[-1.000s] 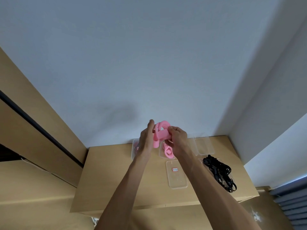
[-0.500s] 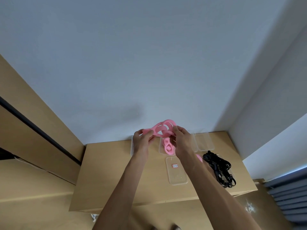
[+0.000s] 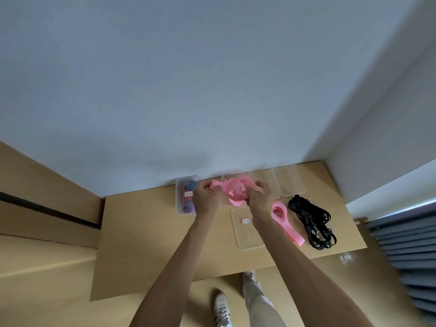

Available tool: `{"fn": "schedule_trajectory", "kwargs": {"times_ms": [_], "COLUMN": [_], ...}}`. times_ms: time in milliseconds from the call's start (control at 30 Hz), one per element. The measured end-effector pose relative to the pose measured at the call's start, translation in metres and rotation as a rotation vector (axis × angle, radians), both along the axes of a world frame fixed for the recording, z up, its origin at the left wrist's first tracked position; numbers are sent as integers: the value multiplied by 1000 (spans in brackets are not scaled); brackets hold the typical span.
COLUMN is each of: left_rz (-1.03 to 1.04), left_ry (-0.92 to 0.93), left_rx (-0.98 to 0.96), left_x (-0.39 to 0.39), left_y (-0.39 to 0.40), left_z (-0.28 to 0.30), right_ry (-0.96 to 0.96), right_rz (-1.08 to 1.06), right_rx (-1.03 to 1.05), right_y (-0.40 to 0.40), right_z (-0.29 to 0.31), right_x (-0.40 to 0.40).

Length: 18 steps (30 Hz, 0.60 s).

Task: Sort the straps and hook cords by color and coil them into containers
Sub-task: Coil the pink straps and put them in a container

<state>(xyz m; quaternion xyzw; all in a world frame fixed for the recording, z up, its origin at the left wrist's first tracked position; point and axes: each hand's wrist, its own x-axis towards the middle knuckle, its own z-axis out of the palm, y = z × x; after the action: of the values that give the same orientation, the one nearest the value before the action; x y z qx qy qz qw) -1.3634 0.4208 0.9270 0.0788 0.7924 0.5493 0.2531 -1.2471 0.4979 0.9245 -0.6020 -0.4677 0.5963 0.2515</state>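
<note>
**Pink strap held over the middle container**

On the wooden table (image 3: pixel 146 232), a clear container (image 3: pixel 225 202) sat by the wall. Above it, left hand (image 3: pixel 205 197) and right hand (image 3: pixel 259 197) each pinched the looped pink strap (image 3: pixel 232 191). Black cords (image 3: pixel 311 224) lay right.

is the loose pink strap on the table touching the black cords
Apart. The head view shows a strip of bare table between the loose pink strap and the black cords along their length.
</note>
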Motion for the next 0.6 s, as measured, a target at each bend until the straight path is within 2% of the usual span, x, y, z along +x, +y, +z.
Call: {"fn": "schedule_trajectory", "kwargs": {"times_ms": [100,200,367,500,600], "left_rz": [-67,-95,-200,-264,-391], "left_ry": [81,136,103,122,250], "left_rx": [-89,-188,-344,-440,-544], "left_x": [-7,-16,-19,-19,-22], "left_y": [26,49,63,65,71], "left_z": [-25,-50,-95,-123,-134], "right_ry": [-125,-209,-354,-375,-423], "right_rz": [21,134,349,437,546], "right_rx": [95,162,225,223,228], "right_y": [26,57,104,109,110], "right_z": [-26,-51,-88,-118,-133], "right_x": [-15,-32,-70,-83,-88]}}
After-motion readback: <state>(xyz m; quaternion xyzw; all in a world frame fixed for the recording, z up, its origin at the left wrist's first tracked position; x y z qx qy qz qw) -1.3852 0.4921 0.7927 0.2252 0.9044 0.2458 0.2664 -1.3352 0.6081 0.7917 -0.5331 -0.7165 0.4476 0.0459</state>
